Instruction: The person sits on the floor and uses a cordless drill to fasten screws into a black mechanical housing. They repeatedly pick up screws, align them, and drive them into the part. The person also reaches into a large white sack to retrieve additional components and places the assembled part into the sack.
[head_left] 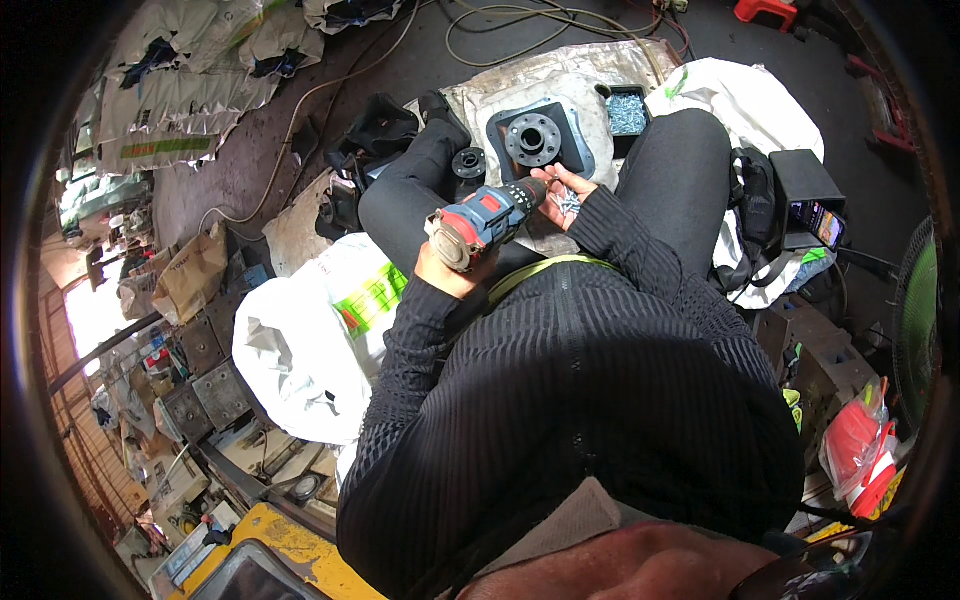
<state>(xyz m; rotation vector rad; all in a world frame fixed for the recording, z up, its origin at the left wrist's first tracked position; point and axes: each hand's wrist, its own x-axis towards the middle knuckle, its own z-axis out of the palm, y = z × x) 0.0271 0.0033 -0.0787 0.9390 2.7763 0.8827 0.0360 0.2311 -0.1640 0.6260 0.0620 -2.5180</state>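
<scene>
My left hand (452, 274) is closed round a red and blue cordless drill (482, 222), which points away from me to the right. My right hand (562, 196) is at the drill's front end and cradles several small silver screws (569, 203) in its palm. Its fingertips are close to the chuck; whether they touch the bit I cannot make out. Just beyond the hands, a round dark flange with bolt holes (532, 139) sits on a square dark plate (578, 165) between my legs. A smaller black flanged part (468, 163) lies to its left.
A dark tray of silver screws (627, 112) is beyond my right knee. White sacks (300, 345) lie on both sides. At right are a black box with a phone (818, 222) and a green fan (915, 310). A hose (300, 105) crosses the floor at left.
</scene>
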